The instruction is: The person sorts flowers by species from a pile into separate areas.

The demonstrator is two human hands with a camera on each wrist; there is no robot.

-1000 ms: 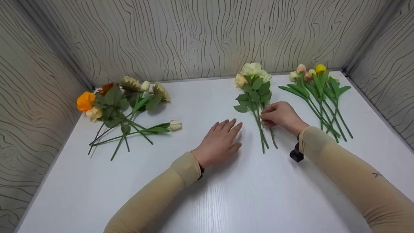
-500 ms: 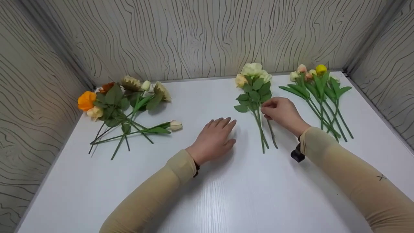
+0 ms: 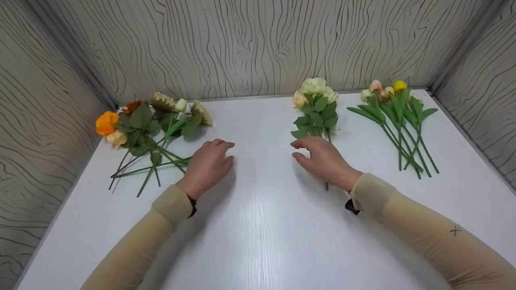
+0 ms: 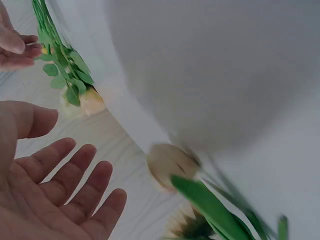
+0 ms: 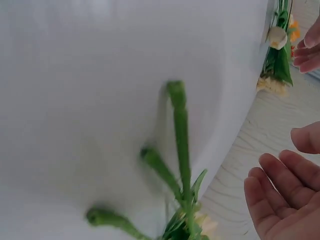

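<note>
Through the head camera I am seeing a person's two hands, in two thin beige cloth sleeves [image 3: 155, 223], above one smooth white tabletop [image 3: 258, 237]. Three groups of flowers are lying along its far half. In the left mixed flower group [image 3: 139, 129] I am counting one broad orange bloom [image 3: 107, 123], one rust-red bloom [image 3: 132, 107], one small peach bloom [image 3: 117, 138], two many-petalled cream blooms [image 3: 162, 102] and one smooth white tulip bud [image 3: 181, 105]. The middle leafy bunch [image 3: 318, 114] is showing one peach bloom and at least two ruffled pale ones. The right tulip group [image 3: 399, 117] is showing one glossy yellow bud [image 3: 399, 86]; its pink and cream buds are overlapping too much for me to count. The left hand [image 3: 207, 165] is hovering just beside the left group, and the right hand [image 3: 324, 161] is covering part of the middle bunch's stems.

Through the left wrist camera I am seeing the left thumb and four fingers spread apart, holding nothing, near one blurred cream tulip with a long green leaf [image 4: 170, 167].

Through the right wrist camera, three round-ended green stems [image 5: 181, 135] are pointing out; the right hand's fingers are gently bending, thumb apart, gripping nothing.
</note>
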